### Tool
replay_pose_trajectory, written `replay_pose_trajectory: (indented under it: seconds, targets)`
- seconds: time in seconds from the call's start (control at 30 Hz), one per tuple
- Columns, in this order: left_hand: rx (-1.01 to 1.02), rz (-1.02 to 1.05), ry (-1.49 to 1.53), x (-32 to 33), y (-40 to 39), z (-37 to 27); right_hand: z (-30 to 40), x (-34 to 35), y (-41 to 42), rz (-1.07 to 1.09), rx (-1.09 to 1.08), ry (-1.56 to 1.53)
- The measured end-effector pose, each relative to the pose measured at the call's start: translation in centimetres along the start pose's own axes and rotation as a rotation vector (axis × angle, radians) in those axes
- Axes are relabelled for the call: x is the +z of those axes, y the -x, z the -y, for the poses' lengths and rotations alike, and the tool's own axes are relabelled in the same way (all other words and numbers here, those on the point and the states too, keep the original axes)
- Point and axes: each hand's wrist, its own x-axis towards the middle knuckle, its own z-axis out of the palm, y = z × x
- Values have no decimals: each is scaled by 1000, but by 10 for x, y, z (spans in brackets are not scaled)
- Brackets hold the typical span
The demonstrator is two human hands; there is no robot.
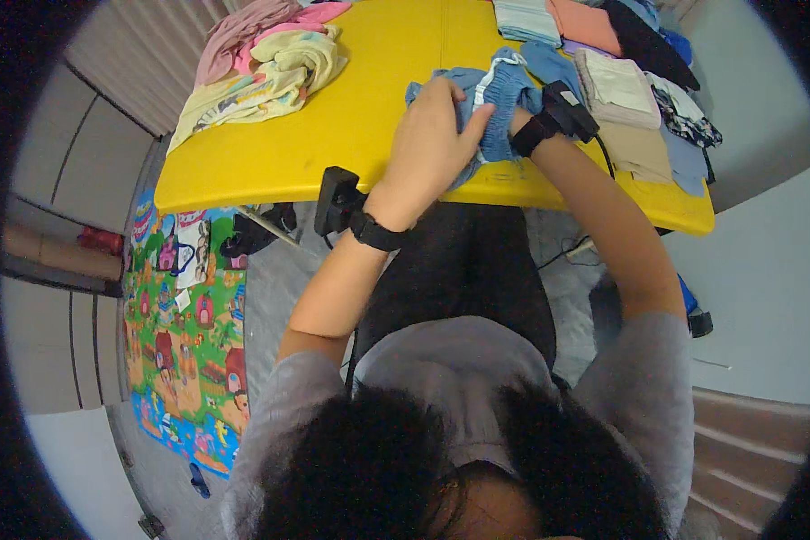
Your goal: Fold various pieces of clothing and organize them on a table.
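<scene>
Blue elastic-waisted garment (503, 128), perhaps shorts or trousers, lies bunched near the front edge of the yellow table (378, 155). A white strip runs along its gathered band. My left hand (435, 138) grips the cloth from the left, its thumb lying toward the white strip. From the right, my right hand (521, 121) reaches in at the gathered band; its fingers are hidden by the cloth, so their grip cannot be seen. Both wrists wear black straps with small black devices. Another blue cloth (552, 61) lies just beyond my right wrist.
Loose yellow printed cloth (277, 74) and pink clothing (243, 34) are heaped at the table's far left. Folded white cloth (614, 84), beige cloth (631, 148) and orange cloth (584, 27) are stacked at right. A colourful play mat (189, 337) covers floor at left.
</scene>
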Motion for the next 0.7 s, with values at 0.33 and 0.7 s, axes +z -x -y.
replay_pose_trajectory:
  seconds: [0.33, 0.7]
  targets:
    - [-94, 110, 354, 30, -28, 91, -13, -19, -24, 306, 163, 181]
    - [-369, -172, 311, -40, -32, 173, 54, -171, 26, -604, 37, -1066]
